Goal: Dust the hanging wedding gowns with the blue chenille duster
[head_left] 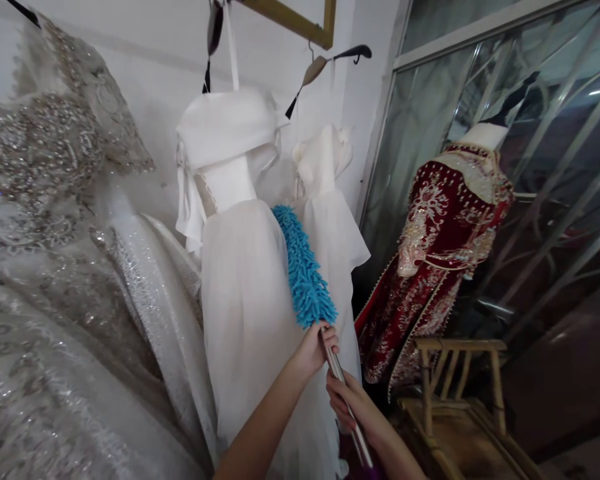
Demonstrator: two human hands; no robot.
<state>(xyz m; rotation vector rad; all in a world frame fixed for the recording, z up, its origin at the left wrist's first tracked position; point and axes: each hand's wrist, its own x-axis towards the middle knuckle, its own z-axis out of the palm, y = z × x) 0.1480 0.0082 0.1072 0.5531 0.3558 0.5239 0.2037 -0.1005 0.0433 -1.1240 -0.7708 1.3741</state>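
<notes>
A duster with a fluffy blue head [306, 267] and a metal handle tilts up and away from me. My left hand [316, 347] is closed round the handle just below the blue head. Lower down, my right hand [347, 400] wraps the same handle, whose purple end shows at the bottom edge. The head lies between two hanging white dresses: a larger off-shoulder dress [243, 280] on the left and a smaller white dress [325, 173] behind on the right. Whether the fibres press on the cloth, I cannot tell.
Sparkling beaded gowns [55, 280] fill the left side. On the right, a red embroidered gown [440, 227] stands on a mannequin before a glass panel with metal bars [555, 133]. A bamboo chair [460, 400] is at lower right. Black hangers [325, 67] hang beneath a gold frame [300, 23].
</notes>
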